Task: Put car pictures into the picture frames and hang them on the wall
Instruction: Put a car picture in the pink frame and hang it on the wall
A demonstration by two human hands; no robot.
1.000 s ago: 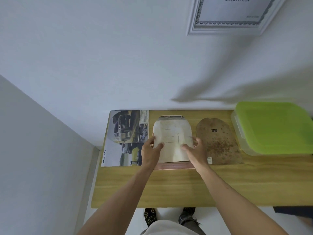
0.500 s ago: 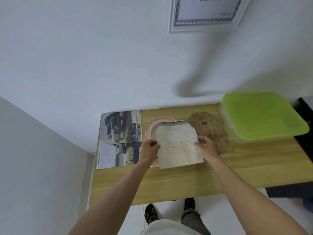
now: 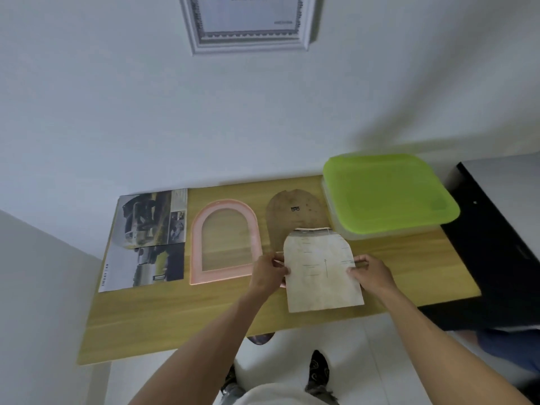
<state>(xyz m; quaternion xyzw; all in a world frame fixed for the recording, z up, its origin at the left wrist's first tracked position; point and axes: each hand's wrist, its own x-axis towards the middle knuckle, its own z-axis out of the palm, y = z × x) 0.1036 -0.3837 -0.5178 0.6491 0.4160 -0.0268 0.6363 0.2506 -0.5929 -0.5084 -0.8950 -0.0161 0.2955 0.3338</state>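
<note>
Car pictures: the glossy printed sheet of car photos (image 3: pixel 149 239) lies flat at the left end of your light wooden worktop (image 3: pixel 181 320), just beside the frame.
Picture frame: the pink arch-shaped frame (image 3: pixel 196 244) lies flat between the car sheet and the brown board; the wood shows through its opening.
Paper insert: the pale arch-topped paper sheet with faint print (image 3: pixel 321 270) is held up between your hands, over the worktop's near right part, its top edge overlapping the board below.
Left hand: your left hand (image 3: pixel 267 273) pinches the insert's left edge; that grip is closed on the paper.
Right hand: your right hand (image 3: pixel 372 273) pinches the right edge, thumb on the printed face.
Backing board: the brown arch-shaped fibreboard backing (image 3: pixel 293 211) lies flat, right of the pink frame and touching or nearly touching the box.
Box: the clear plastic box with a lime-green lid (image 3: pixel 388 191) sits at the worktop's far right.
Wall: a white ornate rectangular frame (image 3: pixel 248 43) hangs above on the white wall.
</note>
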